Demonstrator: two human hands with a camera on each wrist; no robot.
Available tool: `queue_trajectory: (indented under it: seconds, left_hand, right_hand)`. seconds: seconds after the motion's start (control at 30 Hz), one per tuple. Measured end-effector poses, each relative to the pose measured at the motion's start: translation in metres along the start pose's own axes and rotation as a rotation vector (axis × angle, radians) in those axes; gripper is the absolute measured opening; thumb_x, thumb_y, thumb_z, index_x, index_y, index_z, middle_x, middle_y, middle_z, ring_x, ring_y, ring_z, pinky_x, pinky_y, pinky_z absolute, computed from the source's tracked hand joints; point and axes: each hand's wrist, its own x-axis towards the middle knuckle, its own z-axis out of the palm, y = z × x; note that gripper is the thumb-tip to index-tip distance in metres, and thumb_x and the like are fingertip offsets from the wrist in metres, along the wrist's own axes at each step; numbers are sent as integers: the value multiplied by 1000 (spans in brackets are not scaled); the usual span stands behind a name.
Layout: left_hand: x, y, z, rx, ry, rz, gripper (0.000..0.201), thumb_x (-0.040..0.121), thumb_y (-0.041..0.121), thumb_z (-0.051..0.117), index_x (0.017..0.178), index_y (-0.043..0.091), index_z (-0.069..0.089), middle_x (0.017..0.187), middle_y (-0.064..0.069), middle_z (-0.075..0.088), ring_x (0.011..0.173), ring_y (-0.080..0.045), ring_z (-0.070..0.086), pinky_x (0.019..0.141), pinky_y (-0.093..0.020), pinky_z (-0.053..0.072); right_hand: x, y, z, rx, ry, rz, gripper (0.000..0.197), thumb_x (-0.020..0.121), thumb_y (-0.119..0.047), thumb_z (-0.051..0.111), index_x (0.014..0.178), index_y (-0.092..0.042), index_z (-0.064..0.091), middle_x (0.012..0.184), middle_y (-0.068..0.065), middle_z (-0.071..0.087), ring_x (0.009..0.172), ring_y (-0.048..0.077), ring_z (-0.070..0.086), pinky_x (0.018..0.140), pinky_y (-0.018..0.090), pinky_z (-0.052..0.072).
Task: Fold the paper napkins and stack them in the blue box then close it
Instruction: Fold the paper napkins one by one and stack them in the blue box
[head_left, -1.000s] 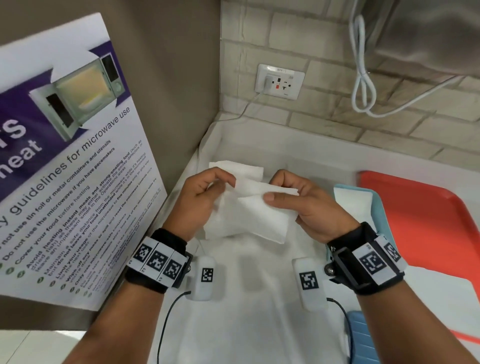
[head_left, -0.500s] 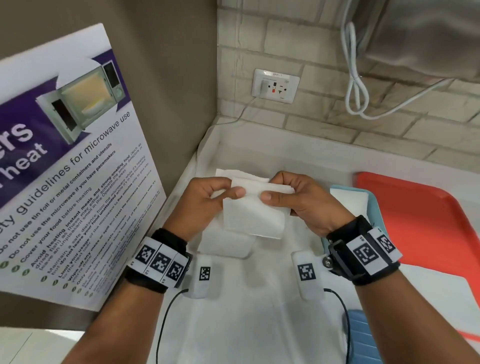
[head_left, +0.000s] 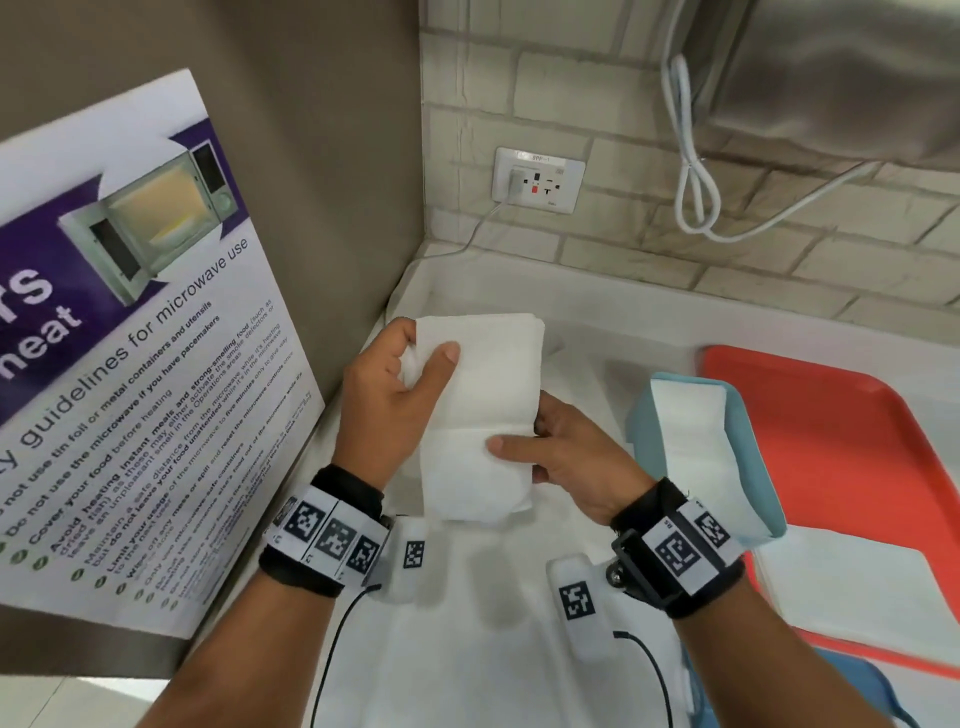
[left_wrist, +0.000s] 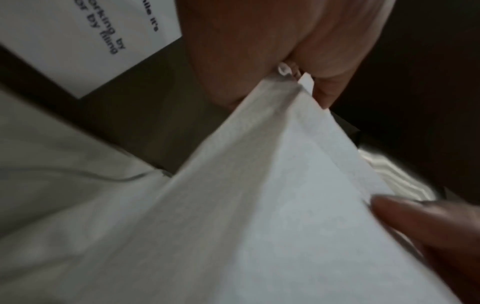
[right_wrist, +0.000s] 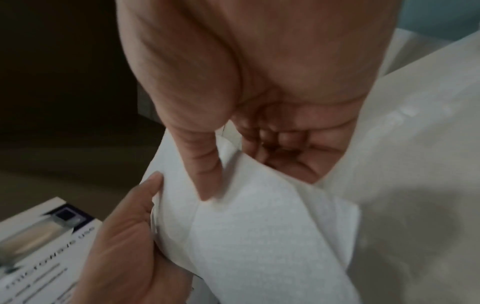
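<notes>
A white paper napkin (head_left: 480, 395) is held above the white counter as a long folded strip, with a crease across it near my right thumb. My left hand (head_left: 426, 348) pinches its far left corner, thumb on top. My right hand (head_left: 519, 441) pinches its right edge lower down, thumb on top and fingers behind. The right wrist view shows the right hand (right_wrist: 207, 185) with its thumb pressed on the napkin (right_wrist: 259, 236). In the left wrist view the napkin (left_wrist: 259, 205) runs out from the left hand (left_wrist: 298, 82). The open blue box (head_left: 748, 452), right of my right hand, holds folded napkins (head_left: 691, 431).
A red tray (head_left: 841, 447) lies right of the box with a white sheet (head_left: 857, 587) on its near part. A microwave poster (head_left: 130, 364) leans on the brown wall at left. A socket (head_left: 537, 179) and white cable (head_left: 696, 197) are on the brick wall.
The napkin has turned from crosswise to lengthwise. My left hand went to its far end and my right hand came down its right edge; before, both pinched the top edge side by side.
</notes>
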Motion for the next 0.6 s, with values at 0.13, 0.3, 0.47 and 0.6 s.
queue_trajectory:
  seconds: [0.13, 0.3, 0.47, 0.6]
  left_hand:
    - [0, -3, 5, -187, -26, -134, 17, 94, 17, 74, 100, 23, 60, 95, 9, 74, 87, -11, 72, 75, -34, 58]
    - [0, -5, 10, -392, 15, -254, 25, 85, 19, 74, 103, 26, 58, 105, 2, 73, 100, -18, 71, 90, -48, 58]
    - [2, -6, 11, -496, 38, -413, 20, 98, 5, 66, 104, 21, 55, 111, -10, 71, 102, -26, 68, 97, -57, 53]
    - [0, -6, 15, -490, 57, -443, 25, 101, 2, 57, 100, 24, 46, 109, -11, 64, 95, -23, 64, 87, -49, 52]
  right_hand:
    - [1, -5, 13, -82, 96, -174, 43, 90, -40, 72, 130, -29, 60, 123, -6, 72, 113, 14, 68, 97, 40, 55]
    - [7, 8, 27, -122, 204, -267, 62, 85, -50, 73, 137, -27, 50, 129, -8, 67, 119, 11, 64, 103, 46, 51]
    - [10, 10, 26, -76, 263, -245, 63, 83, -50, 75, 133, -23, 46, 125, -11, 65, 111, 6, 66, 99, 43, 54]
    - [11, 11, 25, -160, 276, -247, 38, 96, -56, 56, 119, -26, 55, 111, -9, 71, 102, 11, 69, 93, 44, 56]
